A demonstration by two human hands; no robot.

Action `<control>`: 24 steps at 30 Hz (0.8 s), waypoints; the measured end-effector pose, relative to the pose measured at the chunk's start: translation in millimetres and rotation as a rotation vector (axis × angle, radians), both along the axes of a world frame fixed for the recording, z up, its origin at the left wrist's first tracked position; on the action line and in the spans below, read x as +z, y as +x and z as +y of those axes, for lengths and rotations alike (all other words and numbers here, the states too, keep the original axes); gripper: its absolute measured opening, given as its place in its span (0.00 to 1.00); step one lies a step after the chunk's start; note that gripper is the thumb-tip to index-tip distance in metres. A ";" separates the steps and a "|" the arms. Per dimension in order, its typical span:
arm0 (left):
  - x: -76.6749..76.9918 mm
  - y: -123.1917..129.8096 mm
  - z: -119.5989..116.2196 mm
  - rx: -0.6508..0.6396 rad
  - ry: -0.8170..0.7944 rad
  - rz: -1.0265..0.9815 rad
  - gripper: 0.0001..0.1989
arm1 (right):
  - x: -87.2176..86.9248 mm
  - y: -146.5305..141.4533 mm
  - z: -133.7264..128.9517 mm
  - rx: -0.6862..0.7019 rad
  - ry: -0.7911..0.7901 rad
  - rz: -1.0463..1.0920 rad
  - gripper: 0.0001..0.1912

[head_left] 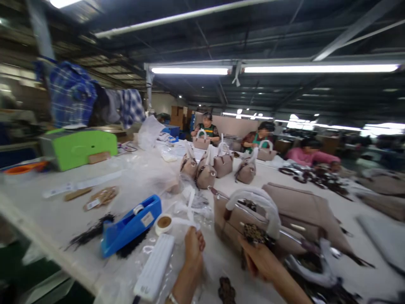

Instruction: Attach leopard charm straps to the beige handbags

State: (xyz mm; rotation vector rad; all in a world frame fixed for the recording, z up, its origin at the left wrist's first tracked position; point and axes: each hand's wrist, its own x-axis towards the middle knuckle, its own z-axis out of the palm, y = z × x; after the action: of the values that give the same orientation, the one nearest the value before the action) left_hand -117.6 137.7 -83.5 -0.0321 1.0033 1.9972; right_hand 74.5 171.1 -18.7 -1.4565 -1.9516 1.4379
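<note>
My left hand (193, 248) is closed, its fingers pressed around the end of a white strip (183, 222). The strip trails beside a small white roll (163, 223). My right hand (257, 258) is at the front of a beige handbag (226, 219) with wrapped handles (253, 194). Its curled fingers are at a leopard-print piece (254, 233) against the bag; the exact grip is partly hidden. Another dark patterned piece (227, 290) lies on the table between my forearms. Left of my left hand are a white power strip (155, 267) and a blue tape dispenser (133, 226).
Several smaller handbags (206, 175) stand mid-table. A flat beige bag (300, 207) lies behind the near one, with dark straps (319, 179) beyond. Clear plastic (148, 173), brown tags (101, 197) and a green machine (85, 147) are at left. Co-workers (207, 128) sit across the table.
</note>
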 end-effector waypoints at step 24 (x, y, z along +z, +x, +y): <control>16.2 8.0 16.4 -0.073 0.107 -0.099 0.16 | -11.9 -38.7 -3.5 0.136 -0.306 0.087 0.05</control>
State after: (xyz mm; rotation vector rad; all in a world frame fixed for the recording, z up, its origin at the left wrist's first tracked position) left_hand -109.6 154.1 -67.3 -0.0351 0.8228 1.9602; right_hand 35.8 167.7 -30.6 -1.3733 -1.8719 1.8963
